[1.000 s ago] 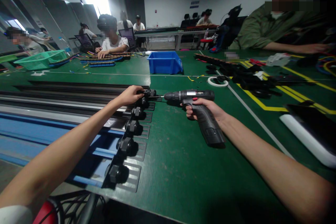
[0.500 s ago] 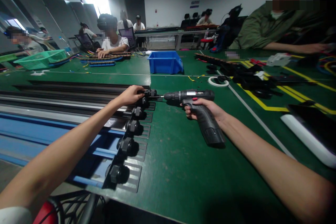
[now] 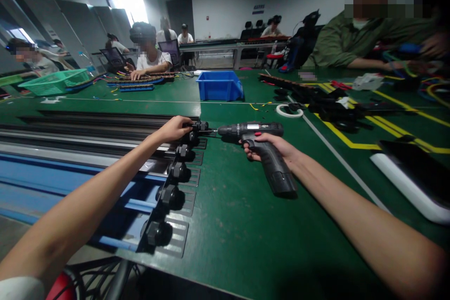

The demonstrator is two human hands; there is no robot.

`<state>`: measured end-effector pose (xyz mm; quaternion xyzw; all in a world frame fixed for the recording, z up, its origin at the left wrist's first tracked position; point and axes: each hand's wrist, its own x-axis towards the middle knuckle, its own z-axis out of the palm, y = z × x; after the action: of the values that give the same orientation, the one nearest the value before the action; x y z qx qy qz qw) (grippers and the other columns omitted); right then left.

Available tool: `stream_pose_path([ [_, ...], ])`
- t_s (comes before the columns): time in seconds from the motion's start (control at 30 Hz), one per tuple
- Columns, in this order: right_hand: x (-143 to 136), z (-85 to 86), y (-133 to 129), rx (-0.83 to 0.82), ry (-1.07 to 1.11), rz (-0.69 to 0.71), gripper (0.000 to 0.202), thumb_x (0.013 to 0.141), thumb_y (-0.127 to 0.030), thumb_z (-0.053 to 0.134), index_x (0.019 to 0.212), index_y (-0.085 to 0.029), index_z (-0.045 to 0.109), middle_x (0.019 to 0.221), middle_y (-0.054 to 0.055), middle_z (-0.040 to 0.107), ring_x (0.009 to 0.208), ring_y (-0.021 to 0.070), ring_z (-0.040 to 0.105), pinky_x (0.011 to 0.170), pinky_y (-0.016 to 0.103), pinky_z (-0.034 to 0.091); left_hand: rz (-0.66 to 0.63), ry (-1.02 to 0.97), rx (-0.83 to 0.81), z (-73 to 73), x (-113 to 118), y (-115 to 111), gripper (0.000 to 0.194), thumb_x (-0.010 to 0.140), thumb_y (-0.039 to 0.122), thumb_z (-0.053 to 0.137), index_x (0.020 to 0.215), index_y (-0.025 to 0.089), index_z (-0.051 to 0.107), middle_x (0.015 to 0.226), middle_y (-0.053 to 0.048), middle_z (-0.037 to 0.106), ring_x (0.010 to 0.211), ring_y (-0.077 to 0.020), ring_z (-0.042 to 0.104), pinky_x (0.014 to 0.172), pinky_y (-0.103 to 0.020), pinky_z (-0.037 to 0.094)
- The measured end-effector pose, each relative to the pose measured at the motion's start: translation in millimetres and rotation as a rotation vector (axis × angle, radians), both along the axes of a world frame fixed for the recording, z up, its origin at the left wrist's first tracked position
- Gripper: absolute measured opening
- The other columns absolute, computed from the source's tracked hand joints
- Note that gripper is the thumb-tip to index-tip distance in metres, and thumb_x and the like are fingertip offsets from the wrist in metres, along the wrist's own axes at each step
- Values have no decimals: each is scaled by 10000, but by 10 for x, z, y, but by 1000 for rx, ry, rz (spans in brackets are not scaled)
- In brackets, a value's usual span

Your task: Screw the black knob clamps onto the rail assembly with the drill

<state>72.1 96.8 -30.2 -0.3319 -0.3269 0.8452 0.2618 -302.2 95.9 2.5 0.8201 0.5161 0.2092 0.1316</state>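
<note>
- Being held in the right hand (image 3: 267,143) is a black drill (image 3: 276,168), its handle being wrapped by curled fingers pressed firmly around it.
- The thin bit (image 3: 212,130) of the drill is being pointed leftward, toward the black cap (image 3: 203,125) at the end of the farthest rail; whether the two are touching cannot be told.
- The left hand (image 3: 177,127) is being placed over that same rail end, just beside the cap, with fingers bent downward; whether anything is being pinched cannot be told, the fingertips being partly hidden.
- Long rails (image 3: 70,178), some black and some blue, are being supported side by side on the green table (image 3: 239,225), left of the drill.
- Nearer rail ends are being fitted out with round black knobs (image 3: 171,196) and flat slotted plates (image 3: 180,239), all being lined up in a slanting row.
- Beyond the hands, a blue bin (image 3: 220,86) is being borne by the table, with a white ring (image 3: 288,111) near it on the right.
- Colored wires are being handled by a co-worker in a green jacket (image 3: 337,44) at the far right.
</note>
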Motion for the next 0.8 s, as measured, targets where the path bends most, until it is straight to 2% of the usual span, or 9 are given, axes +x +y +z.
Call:
stream_pose_path([
  [0.1, 1, 6, -2, 9, 3, 0, 257, 909, -222, 543, 1136, -108, 587, 938, 145, 714, 785, 207, 702, 670, 316, 642, -5, -1, 5, -2, 0, 8, 327, 856, 302, 564, 1075, 130, 735, 1014, -86, 749, 856, -227, 654, 758, -309, 474],
  [0.33, 7, -4, 11, -41, 45, 49, 190, 903, -210, 522, 1063, -134, 590, 789, 78, 668, 713, 186, 677, 551, 262, 607, -30, -30, -14, -9, 7, 12, 323, 861, 294, 549, 1078, 136, 729, 1045, -83, 749, 913, -239, 665, 788, -313, 486],
  [0.57, 32, -69, 22, 7, 52, 36, 273, 913, -238, 526, 1131, -92, 602, 1049, 171, 716, 901, 216, 726, 769, 319, 638, -2, 0, -21, 7, 18, 10, 350, 874, 351, 544, 1096, 140, 716, 1078, -97, 741, 952, -256, 666, 840, -330, 496],
  [0.7, 62, -54, -34, 2, 65, -19, 272, 889, -210, 523, 1111, -84, 616, 1022, 178, 724, 902, 222, 729, 800, 328, 632, 21, -29, 0, 20, 31, -35, 354, 891, 399, 535, 1102, 170, 704, 1101, -86, 730, 988, -252, 658, 886, -342, 492],
  [0.8, 106, -63, -58, -5, 123, -48, 280, 860, -202, 536, 1107, -97, 617, 989, 161, 729, 911, 224, 724, 801, 337, 627, 15, -48, 40, 45, 26, -26, 327, 909, 349, 490, 1103, 177, 689, 1106, -81, 718, 998, -237, 651, 901, -344, 493],
])
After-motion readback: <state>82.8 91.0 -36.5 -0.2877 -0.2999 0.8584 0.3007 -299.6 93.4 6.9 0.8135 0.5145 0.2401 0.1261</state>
